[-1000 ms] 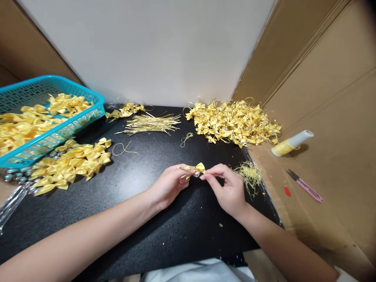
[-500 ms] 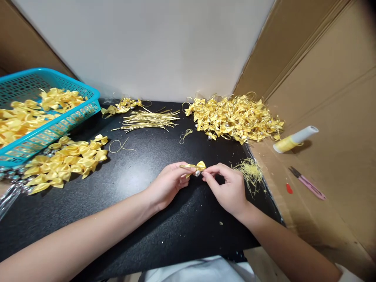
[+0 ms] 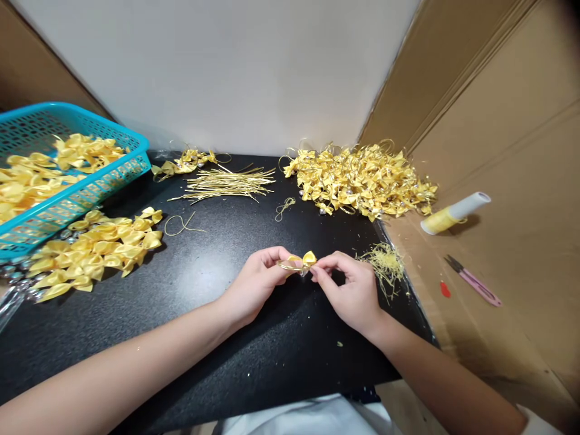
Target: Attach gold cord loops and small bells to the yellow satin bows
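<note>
Between my two hands, just above the black table (image 3: 217, 320), is a yellow ribbon bow (image 3: 309, 258) with a loop of gold cord (image 3: 290, 266) and a small clear-silver bead or bell under it, partly hidden. My left hand (image 3: 260, 281) pinches the bow and the cord loop between thumb and fingers. From the other side, my right hand (image 3: 348, 290) is closed in a pinch at the bow's right edge, thumb against forefinger. Whether its fingertips hold ribbon or cord is too small to make out.
A blue basket (image 3: 104, 175) of yellow bows stands left, with loose bows (image 3: 104, 244) before it. Gold cords (image 3: 229, 183) lie at the back, near a heap of finished-looking bows (image 3: 357, 181). Thread scraps (image 3: 385, 263), pink snips (image 3: 473, 281) and a thread tube (image 3: 453, 214) lie right.
My left hand has turned slightly, and the gold cord loop now lies lower across the bow, covering more of the bead. My right hand stays nearly where it was.
</note>
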`<state>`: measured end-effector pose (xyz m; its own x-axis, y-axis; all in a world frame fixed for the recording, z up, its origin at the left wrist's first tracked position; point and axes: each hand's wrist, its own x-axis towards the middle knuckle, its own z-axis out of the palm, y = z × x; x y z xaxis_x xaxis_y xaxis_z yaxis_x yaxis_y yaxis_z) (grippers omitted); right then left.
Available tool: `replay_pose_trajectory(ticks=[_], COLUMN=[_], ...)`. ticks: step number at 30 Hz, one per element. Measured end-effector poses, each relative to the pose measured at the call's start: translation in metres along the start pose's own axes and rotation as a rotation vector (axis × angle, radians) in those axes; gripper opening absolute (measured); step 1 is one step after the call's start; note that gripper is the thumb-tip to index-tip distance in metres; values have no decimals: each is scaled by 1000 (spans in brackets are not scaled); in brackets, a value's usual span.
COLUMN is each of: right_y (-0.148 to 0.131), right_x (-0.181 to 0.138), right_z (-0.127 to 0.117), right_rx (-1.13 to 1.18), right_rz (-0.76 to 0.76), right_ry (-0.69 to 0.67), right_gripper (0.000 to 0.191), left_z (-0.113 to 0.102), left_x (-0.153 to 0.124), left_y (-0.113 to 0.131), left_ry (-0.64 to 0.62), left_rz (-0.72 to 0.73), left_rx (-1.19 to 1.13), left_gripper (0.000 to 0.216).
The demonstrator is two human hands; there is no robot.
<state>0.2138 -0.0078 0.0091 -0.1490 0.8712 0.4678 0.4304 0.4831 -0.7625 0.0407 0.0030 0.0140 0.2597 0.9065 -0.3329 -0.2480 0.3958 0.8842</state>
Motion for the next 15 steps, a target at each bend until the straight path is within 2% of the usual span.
replay_pose_trajectory(ticks=[7, 11, 15], right_y=[3, 6, 11], right_x=[0, 1, 3], right_z=[2, 2, 1], right_rx=[54, 203, 316], right_rz=[47, 140, 164], right_ry=[-26, -103, -169], right_gripper=[12, 10, 13], left_z=[1, 4, 6], left_x=[-1, -2, -3], left_y=[3, 7, 10], left_ry=[-24, -39, -100], left_rz=[4, -87, -181], left_rx=[28, -74, -174], left_gripper=[23, 22, 21])
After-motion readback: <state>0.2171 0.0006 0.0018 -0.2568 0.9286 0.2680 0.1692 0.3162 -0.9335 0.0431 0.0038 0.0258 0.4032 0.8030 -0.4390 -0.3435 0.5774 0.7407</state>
